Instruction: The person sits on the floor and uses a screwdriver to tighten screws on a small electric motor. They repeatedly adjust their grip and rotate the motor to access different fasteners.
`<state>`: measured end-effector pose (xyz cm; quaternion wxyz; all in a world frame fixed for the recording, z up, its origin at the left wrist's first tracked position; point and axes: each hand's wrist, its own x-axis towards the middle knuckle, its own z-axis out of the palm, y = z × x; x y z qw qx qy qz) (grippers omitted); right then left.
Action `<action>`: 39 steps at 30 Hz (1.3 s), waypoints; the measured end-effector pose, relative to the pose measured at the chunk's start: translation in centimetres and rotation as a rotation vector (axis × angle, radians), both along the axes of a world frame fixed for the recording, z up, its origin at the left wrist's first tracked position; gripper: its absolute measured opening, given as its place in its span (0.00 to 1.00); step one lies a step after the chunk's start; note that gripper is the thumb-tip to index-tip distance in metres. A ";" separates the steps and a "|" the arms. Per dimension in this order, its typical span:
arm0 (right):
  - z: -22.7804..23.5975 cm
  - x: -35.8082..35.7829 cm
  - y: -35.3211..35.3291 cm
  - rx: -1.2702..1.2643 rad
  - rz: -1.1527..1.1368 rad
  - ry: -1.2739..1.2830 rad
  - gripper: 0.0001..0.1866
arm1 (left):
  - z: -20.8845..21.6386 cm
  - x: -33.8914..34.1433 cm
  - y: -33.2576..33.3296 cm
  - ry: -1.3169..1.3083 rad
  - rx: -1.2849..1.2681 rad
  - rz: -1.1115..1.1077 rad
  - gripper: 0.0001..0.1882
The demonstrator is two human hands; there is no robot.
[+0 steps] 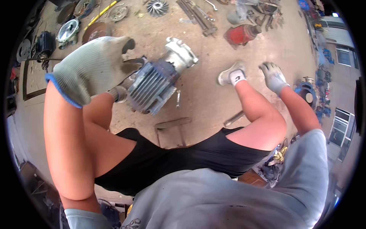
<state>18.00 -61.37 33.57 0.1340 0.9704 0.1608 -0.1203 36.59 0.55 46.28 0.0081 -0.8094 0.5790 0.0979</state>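
Note:
A blue finned electric motor [151, 88] lies on the floor between my legs, its silver flanged end [179, 56] pointing away to the upper right. My left hand [93, 65], in a pale glove with dark fingertips and a blue cuff, is raised at the motor's left. Its curved fingers and thumb are apart, with nothing visible between them. The thumb tip overlaps the motor's edge; I cannot tell whether they touch. My right hand [275, 77], also gloved, is off to the right beyond my knee, fingers spread and holding nothing. A small wrench [178, 98] lies beside the motor.
A red jack-like tool [243, 35] stands ahead on the right. Metal bars [196, 17], a finned fan wheel [157, 7] and a yellow bar [100, 15] lie farther off. Near me are a low stand [173, 123] and a bar-like handle [233, 118]. Blue machine parts [306, 93] line the right.

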 end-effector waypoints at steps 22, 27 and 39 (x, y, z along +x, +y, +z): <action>-22.3 -5.3 24.9 0.314 0.640 0.739 0.17 | -4.7 -2.3 -8.0 0.384 0.311 0.614 0.27; -32.9 -5.9 28.2 0.509 0.461 0.367 0.20 | -5.6 -2.2 -5.4 0.468 0.279 0.653 0.28; -26.5 -5.0 25.7 0.296 -0.138 0.795 0.16 | -21.2 -2.4 -0.3 0.514 0.132 0.850 0.52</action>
